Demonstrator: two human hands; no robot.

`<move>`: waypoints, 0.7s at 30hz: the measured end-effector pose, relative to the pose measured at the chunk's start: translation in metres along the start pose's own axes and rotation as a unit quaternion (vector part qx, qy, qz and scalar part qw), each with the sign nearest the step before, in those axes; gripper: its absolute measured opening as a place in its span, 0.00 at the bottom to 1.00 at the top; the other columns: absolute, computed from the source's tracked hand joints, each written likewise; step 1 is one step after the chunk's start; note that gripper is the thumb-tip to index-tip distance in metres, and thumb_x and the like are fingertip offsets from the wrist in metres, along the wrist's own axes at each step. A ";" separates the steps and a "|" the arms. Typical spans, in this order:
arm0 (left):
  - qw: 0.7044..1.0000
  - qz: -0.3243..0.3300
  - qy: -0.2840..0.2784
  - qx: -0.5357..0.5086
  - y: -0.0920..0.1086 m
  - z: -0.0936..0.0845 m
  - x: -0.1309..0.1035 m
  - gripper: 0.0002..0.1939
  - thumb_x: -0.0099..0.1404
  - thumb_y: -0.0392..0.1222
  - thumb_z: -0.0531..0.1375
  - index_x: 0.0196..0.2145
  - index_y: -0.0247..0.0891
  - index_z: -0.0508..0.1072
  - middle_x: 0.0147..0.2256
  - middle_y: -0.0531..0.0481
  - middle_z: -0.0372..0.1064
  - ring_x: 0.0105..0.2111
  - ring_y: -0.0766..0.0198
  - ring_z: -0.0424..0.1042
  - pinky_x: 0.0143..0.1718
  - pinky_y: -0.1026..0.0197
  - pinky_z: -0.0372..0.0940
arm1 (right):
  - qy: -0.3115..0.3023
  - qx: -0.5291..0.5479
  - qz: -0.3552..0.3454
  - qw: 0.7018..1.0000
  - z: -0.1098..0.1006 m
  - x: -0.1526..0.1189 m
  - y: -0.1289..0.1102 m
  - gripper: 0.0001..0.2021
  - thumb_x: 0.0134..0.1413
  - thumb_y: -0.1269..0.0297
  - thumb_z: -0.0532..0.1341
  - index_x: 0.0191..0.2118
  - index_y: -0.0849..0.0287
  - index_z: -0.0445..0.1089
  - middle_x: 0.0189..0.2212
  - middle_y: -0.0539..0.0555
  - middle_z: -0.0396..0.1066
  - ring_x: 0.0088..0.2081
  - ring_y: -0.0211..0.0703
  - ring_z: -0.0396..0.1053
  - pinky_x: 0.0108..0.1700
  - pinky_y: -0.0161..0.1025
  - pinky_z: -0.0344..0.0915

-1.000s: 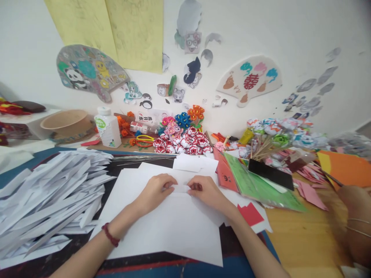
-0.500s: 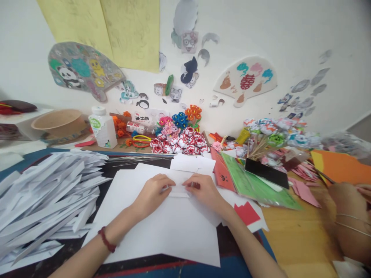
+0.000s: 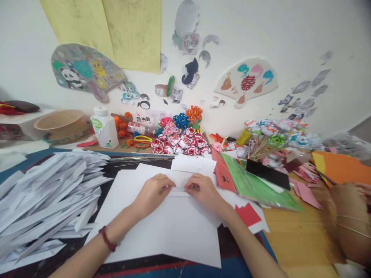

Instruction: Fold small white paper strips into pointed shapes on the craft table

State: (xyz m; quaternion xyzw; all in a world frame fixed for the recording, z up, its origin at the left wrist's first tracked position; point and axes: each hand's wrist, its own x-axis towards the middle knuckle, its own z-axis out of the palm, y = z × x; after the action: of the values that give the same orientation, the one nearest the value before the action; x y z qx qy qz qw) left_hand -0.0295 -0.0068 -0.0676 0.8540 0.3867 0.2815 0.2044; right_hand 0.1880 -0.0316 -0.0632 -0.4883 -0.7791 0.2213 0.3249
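Observation:
A small strip of white paper (image 3: 179, 193) with a folded edge lies between my hands. My left hand (image 3: 155, 193) pinches its left end, thumb and fingertips together. At the other end my right hand (image 3: 203, 192) pinches the paper with bent fingers. Beneath both hands spread large white sheets (image 3: 171, 231), overlapping on the dark table mat. Just beyond my fingertips lie smaller white paper pieces (image 3: 191, 164). The fold itself is partly covered by my fingers.
Folded white paper strips (image 3: 55, 197) are heaped on the left. At the back stand a white bottle (image 3: 104, 129) and red-and-white paper flowers (image 3: 185, 143). A green packet (image 3: 257, 183) and red paper (image 3: 247, 214) lie to the right. Another person's arm (image 3: 350, 220) rests at the right edge.
Both hands keep their pinch on the paper strip, and the fingers have shifted only slightly along it. The whole view has moved a little.

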 end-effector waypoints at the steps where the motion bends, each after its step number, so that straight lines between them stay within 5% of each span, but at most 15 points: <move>1: 1.000 -0.004 -0.002 0.005 -0.001 0.000 0.000 0.11 0.62 0.31 0.54 0.36 0.41 0.75 0.31 0.51 0.69 0.33 0.65 0.66 0.35 0.64 0.59 | -0.001 0.000 -0.005 1.000 0.000 0.000 0.000 0.04 0.49 0.74 0.64 0.30 0.58 0.73 0.29 0.51 0.68 0.32 0.38 0.65 0.35 0.35 0.60; 11: 0.994 0.059 -0.049 0.078 -0.004 -0.005 0.001 0.11 0.65 0.33 0.52 0.38 0.41 0.73 0.32 0.50 0.68 0.35 0.63 0.67 0.36 0.63 0.59 | -0.037 -0.049 -0.073 0.995 -0.006 0.001 0.002 0.06 0.53 0.76 0.60 0.34 0.59 0.73 0.32 0.51 0.70 0.37 0.40 0.66 0.41 0.35 0.61; 21: 0.993 0.050 -0.066 0.087 -0.009 -0.005 0.001 0.11 0.66 0.35 0.51 0.40 0.42 0.72 0.34 0.51 0.68 0.35 0.64 0.68 0.36 0.62 0.60 | -0.047 -0.115 -0.140 0.982 -0.008 0.002 0.006 0.08 0.59 0.73 0.55 0.39 0.61 0.71 0.35 0.55 0.71 0.41 0.42 0.65 0.45 0.37 0.62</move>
State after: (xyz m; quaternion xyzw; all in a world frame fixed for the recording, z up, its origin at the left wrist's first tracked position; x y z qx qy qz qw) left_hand -0.0366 0.0004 -0.0687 0.9037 0.3519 0.1994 0.1403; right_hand 0.1966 -0.0269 -0.0606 -0.3973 -0.8745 0.1054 0.2573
